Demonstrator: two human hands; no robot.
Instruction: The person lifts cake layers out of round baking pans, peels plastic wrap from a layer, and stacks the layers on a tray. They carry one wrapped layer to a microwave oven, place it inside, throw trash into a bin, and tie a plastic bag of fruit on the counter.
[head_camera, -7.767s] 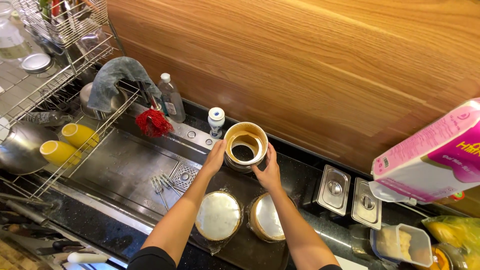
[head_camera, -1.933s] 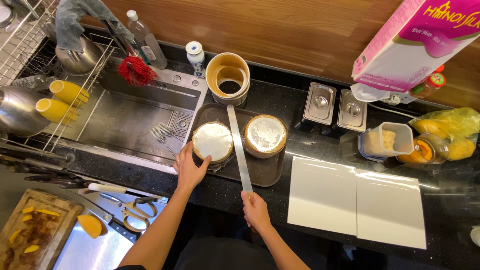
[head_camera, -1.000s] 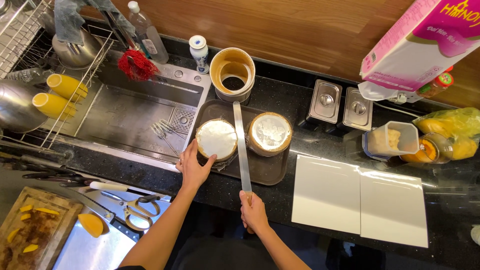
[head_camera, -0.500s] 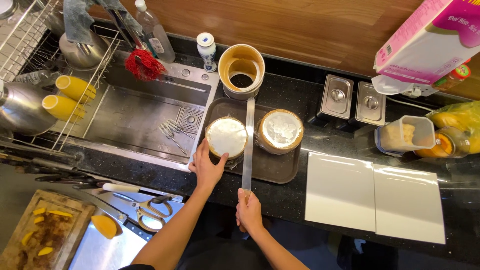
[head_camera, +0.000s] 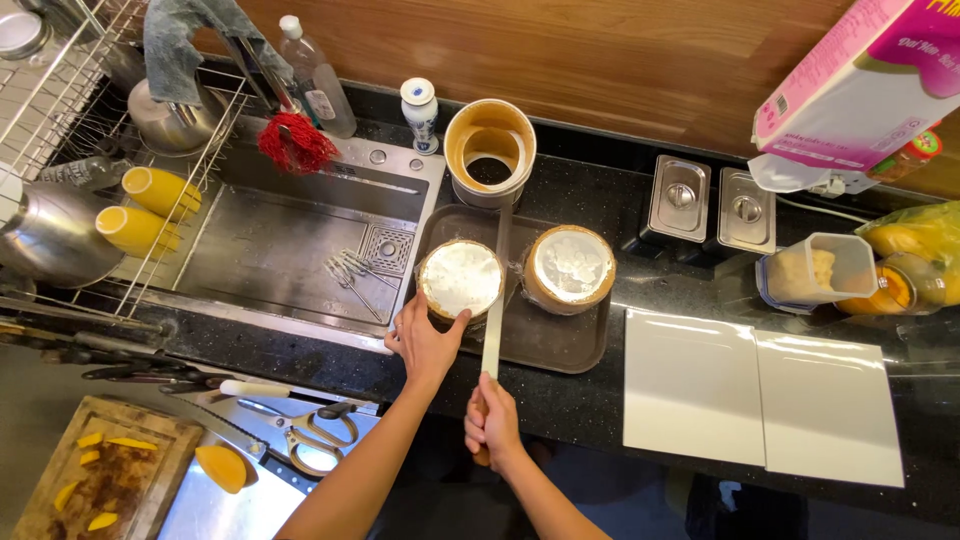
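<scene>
Right hand closed in a full grip on the handle end of a long, flat metal spatula, whose blade runs away from the person, nearly straight up the view, passing just to the right of the near round tin and ending at the base of the empty round tin behind the tray. Left hand open, fingers spread against the near rim of the left flour-topped cake tin, touching it without enclosing it; of the two hands it is the nearer to this tin. A second flour-topped tin stands just to the right of the first, on the far side of the blade, so that the spatula lies between the two. Both tins rest on a dark rectangular tray set on the black counter. To the left of the tray lies the steel sink with a red scrubber at its far edge; to the right of the tray, two white boards lie flat, and behind them stand two small lidded steel containers. Below the counter edge, left of the hands, scissors and a wooden chopping board are seen.
</scene>
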